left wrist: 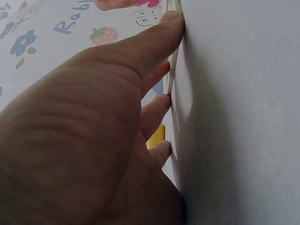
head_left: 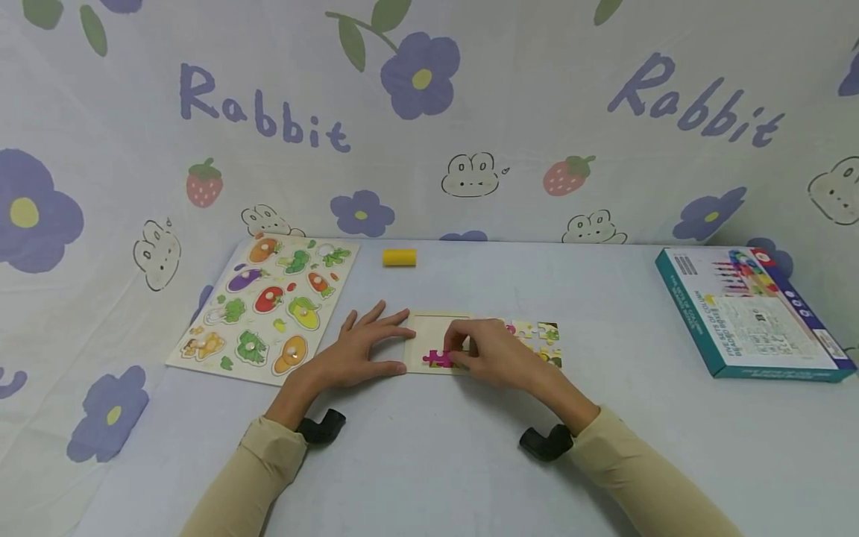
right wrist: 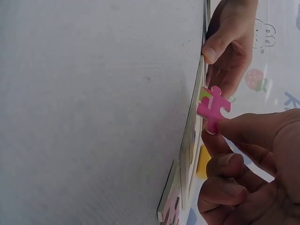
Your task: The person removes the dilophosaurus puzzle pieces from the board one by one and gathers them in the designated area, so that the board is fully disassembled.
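Note:
Thumb and fingertips of my right hand [head_left: 499,354] pinch a pink jigsaw piece [right wrist: 214,108], held tilted over the shallow wooden puzzle frame [head_left: 421,328]. The piece has a yellow-green corner. With fingers spread, my left hand [head_left: 359,347] touches the left edge of that frame with its thumb and a fingertip. In the left wrist view, the thumb [left wrist: 157,40] presses against the frame's thin side. To the right of the frame, partly behind my right hand, lies a section of colourful jigsaw pieces [head_left: 549,332]. My right hand hides part of the frame's inside.
A board of vegetable pictures [head_left: 282,324] lies to the left. Behind the frame is a small yellow cylinder [head_left: 399,258]. A flat teal-edged box [head_left: 758,317] rests at the far right. Patterned cloth [head_left: 523,97] hangs along the table's back edge.

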Motion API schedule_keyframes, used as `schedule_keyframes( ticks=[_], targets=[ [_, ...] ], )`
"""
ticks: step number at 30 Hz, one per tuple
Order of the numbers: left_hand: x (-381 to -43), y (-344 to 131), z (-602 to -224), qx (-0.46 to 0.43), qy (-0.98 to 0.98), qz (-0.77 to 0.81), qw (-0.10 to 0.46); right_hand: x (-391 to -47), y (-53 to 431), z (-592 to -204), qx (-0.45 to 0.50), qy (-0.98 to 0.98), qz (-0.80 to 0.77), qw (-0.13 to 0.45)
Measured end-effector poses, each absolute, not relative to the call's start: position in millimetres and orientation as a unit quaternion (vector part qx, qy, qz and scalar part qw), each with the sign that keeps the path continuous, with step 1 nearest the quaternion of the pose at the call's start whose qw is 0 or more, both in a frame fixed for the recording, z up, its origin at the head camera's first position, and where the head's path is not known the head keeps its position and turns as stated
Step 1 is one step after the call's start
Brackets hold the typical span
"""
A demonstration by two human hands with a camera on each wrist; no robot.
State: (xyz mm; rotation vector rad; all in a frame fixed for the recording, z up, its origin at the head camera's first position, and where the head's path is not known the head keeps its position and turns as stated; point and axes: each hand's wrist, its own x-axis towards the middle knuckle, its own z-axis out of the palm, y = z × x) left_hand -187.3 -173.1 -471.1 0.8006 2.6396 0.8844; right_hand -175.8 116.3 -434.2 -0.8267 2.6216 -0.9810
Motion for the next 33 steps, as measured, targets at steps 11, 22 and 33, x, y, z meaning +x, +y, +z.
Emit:
schedule_keyframes(
  ticks=[11, 22, 33],
  targets=[
    [-188.4, -173.6, -474.2, 0.274, 0.903, 0.307, 0.120, -175.5, 116.0, -432.2, -0.281, 0.890, -0.342, 0.106],
    [-187.3, -173.8, -472.4, 0.278, 0.903, 0.305, 0.120, -171.1, 140.8, -426.4, -0.248, 0.891, -0.361, 0.115],
    [-186.0, -174.1, -471.0, 0.278, 0.903, 0.305, 0.118, -154.3, 181.8, -427.8, -0.228, 0.901, -0.352, 0.107]
  ],
)
